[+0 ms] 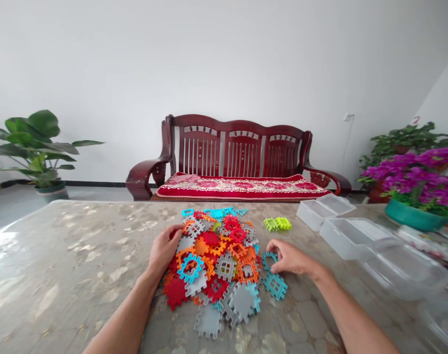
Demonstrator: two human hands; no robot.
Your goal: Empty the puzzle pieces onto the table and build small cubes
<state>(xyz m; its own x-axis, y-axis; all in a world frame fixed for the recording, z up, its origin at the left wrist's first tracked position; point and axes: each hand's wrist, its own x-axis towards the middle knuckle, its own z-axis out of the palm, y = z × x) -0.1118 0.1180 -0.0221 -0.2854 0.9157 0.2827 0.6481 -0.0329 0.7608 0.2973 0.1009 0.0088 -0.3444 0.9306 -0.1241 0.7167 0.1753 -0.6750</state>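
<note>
A heap of interlocking plastic tiles (211, 239) in red, orange, grey and blue lies in front of me, some solid, some with window cut-outs. My left hand (165, 249) rests against the heap's left edge, thumb and forefinger apart, its other fingers partly hidden; no tile shows in its grip. At the right side, my right hand (293, 257) pinches a blue tile with a large opening (265, 261) between thumb and fingers. Just below it, a blue window tile (275, 286) lies on the table. Several light-blue tiles (216, 213) sit at the heap's far edge.
Two lime-green tiles (277, 224) lie apart at the back right. Clear plastic boxes (344, 238) and a transparent lid (404, 270) stand along the right. Purple flowers in a teal pot (411, 215) are beyond them. A wooden bench (242, 125) stands behind the patterned table (80, 265).
</note>
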